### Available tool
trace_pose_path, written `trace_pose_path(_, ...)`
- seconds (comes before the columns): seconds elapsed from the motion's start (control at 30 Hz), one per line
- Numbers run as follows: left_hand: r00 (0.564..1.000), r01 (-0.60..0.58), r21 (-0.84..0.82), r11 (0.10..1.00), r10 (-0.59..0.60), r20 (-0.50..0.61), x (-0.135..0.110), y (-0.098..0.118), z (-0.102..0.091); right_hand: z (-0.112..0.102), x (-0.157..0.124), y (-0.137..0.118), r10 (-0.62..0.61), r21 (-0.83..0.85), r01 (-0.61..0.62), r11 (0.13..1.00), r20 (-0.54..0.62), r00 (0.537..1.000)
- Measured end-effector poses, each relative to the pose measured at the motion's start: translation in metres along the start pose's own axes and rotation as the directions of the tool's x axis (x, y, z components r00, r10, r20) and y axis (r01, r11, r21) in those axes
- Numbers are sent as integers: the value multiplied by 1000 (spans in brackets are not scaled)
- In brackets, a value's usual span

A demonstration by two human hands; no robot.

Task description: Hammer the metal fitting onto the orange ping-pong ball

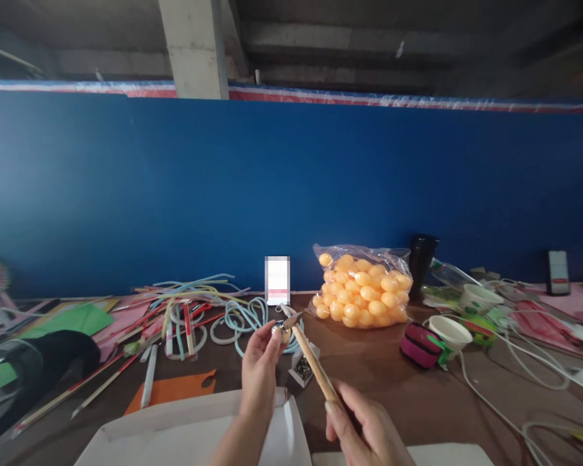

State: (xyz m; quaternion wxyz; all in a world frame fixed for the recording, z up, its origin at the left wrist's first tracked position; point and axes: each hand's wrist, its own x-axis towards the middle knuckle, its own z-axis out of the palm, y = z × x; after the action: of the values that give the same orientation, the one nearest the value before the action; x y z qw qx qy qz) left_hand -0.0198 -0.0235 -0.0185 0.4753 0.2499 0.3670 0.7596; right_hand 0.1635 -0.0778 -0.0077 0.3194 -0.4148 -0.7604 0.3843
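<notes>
Nearest, at the bottom edge, lies a white cardboard sheet point(184, 433), with the left forearm rising over it. The right hand point(364, 427) is closed around the lower end of a wooden-handled tool point(313, 359), thumb laid along the shaft. The tool slants up and to the left, and its small metal head ends just beside the left fingertips. The left hand point(258, 366) pinches a small shiny metal ball point(278, 331) between thumb and fingers, lifted above the brown table point(393, 395) at centre. Whether the tool's head touches the ball I cannot tell.

Under the tool sits a little open box of metal bits point(302, 369). An orange paper cut-out point(175, 390) lies to the left, and a pink pouch point(418, 345) and a white paper cup point(449, 331) sit to the right, with white cables point(495, 401) trailing beyond.

Farther back are coils of pale blue tubing point(247, 317) and a tangle of coloured tubes point(194, 301) on the left. Right of centre, a clear bag of orange ping-pong balls point(362, 291) stands with a black cup point(422, 262) just beside it, against the blue wall point(291, 188).
</notes>
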Motion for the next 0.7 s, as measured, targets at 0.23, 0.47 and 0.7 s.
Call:
trace_pose_path(0.23, 1000, -15, 30, 999, 16, 0, 1, 0, 1, 3, 0, 2, -30, 6, 30, 1000, -9, 999)
trace_pose_path(0.47, 1000, -18, 15, 1000, 18, -20, 4, -2, 0, 3, 0, 2, -10, 4, 10, 1000, 4, 1000)
trace_pose_path(0.7, 999, -19, 21, 1000, 20, -27, 3, -2, 0, 3, 1, 0, -10, -2, 10, 1000, 13, 1000)
